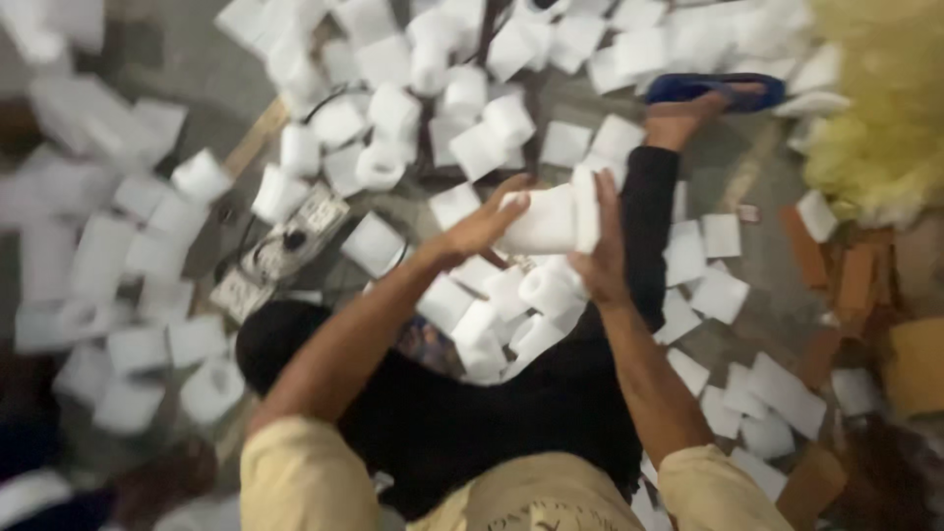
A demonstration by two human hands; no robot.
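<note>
Nearest the camera, two pale yellow sleeves (305,472) frame a lap in black trousers (511,413), with one leg stretched away across the grey concrete floor (216,88). A small heap of white paper rolls (511,315) lies on the lap, just below the hands.

The left hand (482,224) and the right hand (602,246) meet above that heap and hold one white roll (546,221) between them. The left hand is half open, its fingers curved over the near end of the roll. The right hand stands more upright, with flat fingers pressed against the far end, where a loose white sheet sticks up. The picture is blurred by motion, so the finer grip of the fingers cannot be told.

Left of the lap, on the floor, lies a white power strip (290,246) with dark cables running from it. Further out, the stretched leg ends in a bare foot (683,116) in a blue sandal (716,88). White rolls and flat white wrappers are strewn over the floor on every side, thickest at the far edge. In the far right corner stands a yellow fluffy mass (875,108), with brown cardboard pieces (855,275) beside it.
</note>
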